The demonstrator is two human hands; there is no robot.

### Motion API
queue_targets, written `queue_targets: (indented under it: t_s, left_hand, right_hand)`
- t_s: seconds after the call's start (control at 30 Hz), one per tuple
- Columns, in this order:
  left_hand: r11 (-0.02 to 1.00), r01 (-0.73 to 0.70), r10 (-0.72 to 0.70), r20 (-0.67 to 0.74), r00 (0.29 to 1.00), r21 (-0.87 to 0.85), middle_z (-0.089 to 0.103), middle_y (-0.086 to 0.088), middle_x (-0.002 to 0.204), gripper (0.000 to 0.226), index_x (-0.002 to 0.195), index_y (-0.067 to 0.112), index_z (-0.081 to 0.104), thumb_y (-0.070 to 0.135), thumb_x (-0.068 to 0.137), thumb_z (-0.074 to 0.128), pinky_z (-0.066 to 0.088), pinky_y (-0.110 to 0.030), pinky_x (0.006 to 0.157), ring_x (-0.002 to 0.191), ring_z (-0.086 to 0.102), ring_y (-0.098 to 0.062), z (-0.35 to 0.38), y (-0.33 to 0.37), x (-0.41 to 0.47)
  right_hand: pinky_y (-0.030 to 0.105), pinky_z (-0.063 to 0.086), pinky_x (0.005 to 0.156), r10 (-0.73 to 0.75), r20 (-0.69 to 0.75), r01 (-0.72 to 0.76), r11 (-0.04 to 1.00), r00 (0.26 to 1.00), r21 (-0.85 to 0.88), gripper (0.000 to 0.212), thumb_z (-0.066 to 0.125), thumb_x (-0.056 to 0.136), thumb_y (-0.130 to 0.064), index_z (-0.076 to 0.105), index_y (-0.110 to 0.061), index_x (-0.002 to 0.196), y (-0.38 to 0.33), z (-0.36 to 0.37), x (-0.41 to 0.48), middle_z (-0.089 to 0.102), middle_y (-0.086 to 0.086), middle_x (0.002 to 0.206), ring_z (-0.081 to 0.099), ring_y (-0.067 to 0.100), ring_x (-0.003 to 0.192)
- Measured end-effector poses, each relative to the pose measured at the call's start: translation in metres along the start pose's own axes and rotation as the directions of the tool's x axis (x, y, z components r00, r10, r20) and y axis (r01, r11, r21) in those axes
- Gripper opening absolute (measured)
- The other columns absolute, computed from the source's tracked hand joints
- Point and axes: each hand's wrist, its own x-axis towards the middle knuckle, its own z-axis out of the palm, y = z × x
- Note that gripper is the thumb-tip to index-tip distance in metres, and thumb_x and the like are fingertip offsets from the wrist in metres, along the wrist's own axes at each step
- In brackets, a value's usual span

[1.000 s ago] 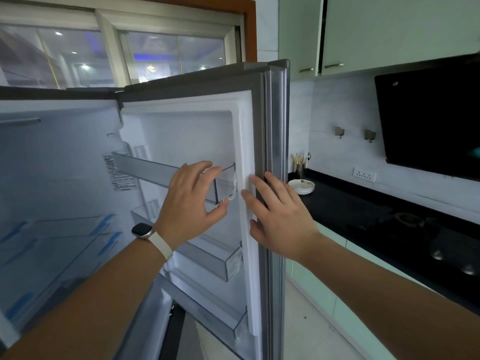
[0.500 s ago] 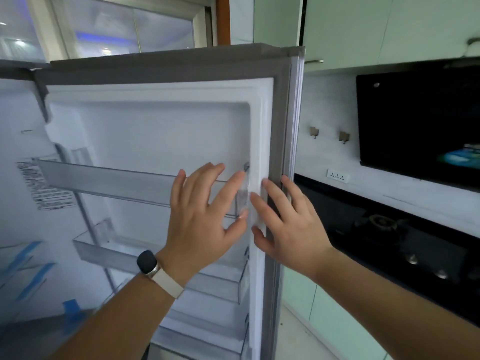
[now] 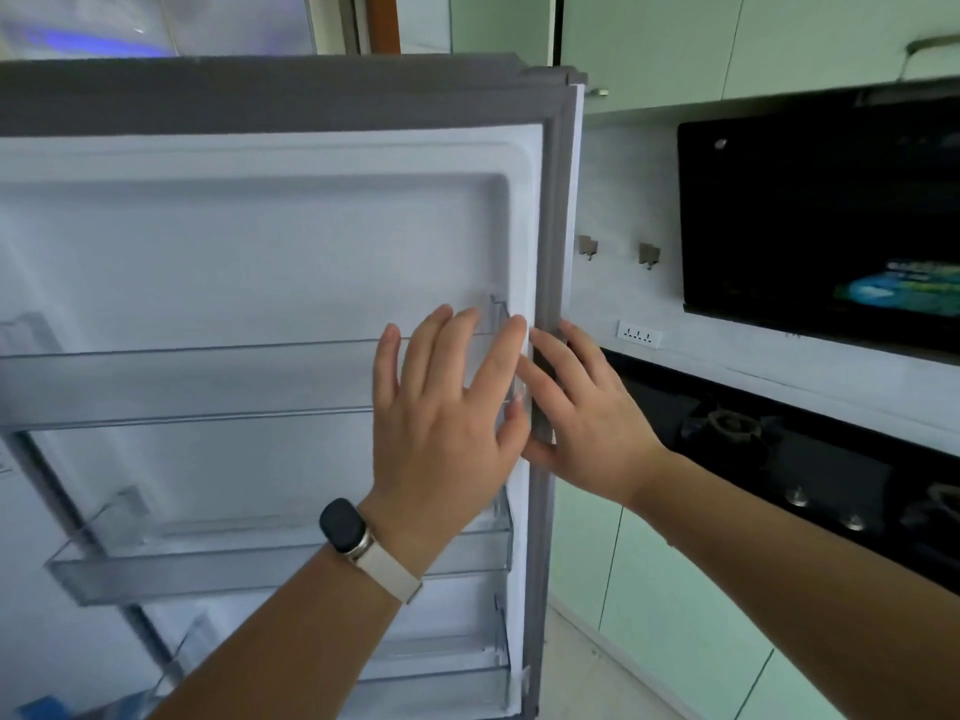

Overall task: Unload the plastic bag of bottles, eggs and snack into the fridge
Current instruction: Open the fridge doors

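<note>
Hidden or cut off: the plastic bag, bottles, eggs and snack were nowhere in view. The white inner face of the grey-edged fridge door point(image 3: 270, 252) filled the left of the frame, its lower edge and left side cropped. Whether any door shelf held anything could not be told; all looked see-through and bare where visible.

Count: three clear plastic door shelves showed, the top shelf point(image 3: 197, 381), the middle shelf point(image 3: 260, 563) and the bottom shelf point(image 3: 441, 662), the last partly behind your forearm.

Your left hand point(image 3: 447, 423) lay flat, fingers spread and released, over the right end of the top shelf, grasping nothing. A dark-faced watch on a cream strap point(image 3: 358, 543) sat on that wrist.

Your right hand point(image 3: 587, 423) rested with fingers extended along the grey rubber door seal point(image 3: 558, 210), thumb hooked under at the door's edge; a loose hold, not a clench.

To the right: two metal wall hooks point(image 3: 587, 246), one white socket strip point(image 3: 640, 335), a black hob point(image 3: 779, 449), blurred.
</note>
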Motion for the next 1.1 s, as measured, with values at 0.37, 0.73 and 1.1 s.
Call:
queue_targets:
  t_s: [0.37, 0.73, 1.1]
  left_hand:
    - [0.987, 0.021, -0.024, 0.016, 1.000, 0.158, 0.061, -0.013, 0.131, 0.051, 0.137, 0.020, 0.058, 0.033, 0.088, 0.063, 0.024, -0.054, 0.114, 0.127, 0.053, -0.034, 0.056, -0.002, 0.018]
    - [0.950, 0.089, -0.078, -0.047, 0.996, 0.301, 0.067, -0.011, 0.119, 0.049, 0.127, 0.016, 0.067, 0.027, 0.080, 0.068, 0.025, -0.054, 0.114, 0.121, 0.055, -0.032, 0.115, -0.004, 0.041]
    - [0.900, 0.127, -0.159, 0.044, 0.986, 0.417, 0.064, -0.013, 0.127, 0.051, 0.134, 0.016, 0.062, 0.034, 0.087, 0.067, 0.028, -0.057, 0.112, 0.125, 0.054, -0.034, 0.156, -0.013, 0.060]
  right_hand:
    - [0.057, 0.038, 0.105, -0.065, -0.046, 0.071, 0.986, 0.997, 0.149, 0.055, 0.064, 0.089, -0.035, 0.057, -0.004, 0.134, 0.053, 0.056, 0.016, 0.053, 0.022, 0.139, 0.048, 0.046, 0.128]
    - [0.055, 0.042, 0.102, -0.146, -0.091, 0.166, 0.947, 0.985, 0.276, 0.054, 0.062, 0.088, -0.037, 0.058, -0.008, 0.133, 0.101, 0.118, 0.044, 0.054, 0.019, 0.138, 0.046, 0.044, 0.129]
    - [0.054, 0.046, 0.098, -0.180, -0.095, 0.202, 0.911, 0.979, 0.360, 0.054, 0.056, 0.091, -0.037, 0.051, -0.009, 0.137, 0.129, 0.169, 0.064, 0.052, 0.018, 0.140, 0.046, 0.041, 0.129]
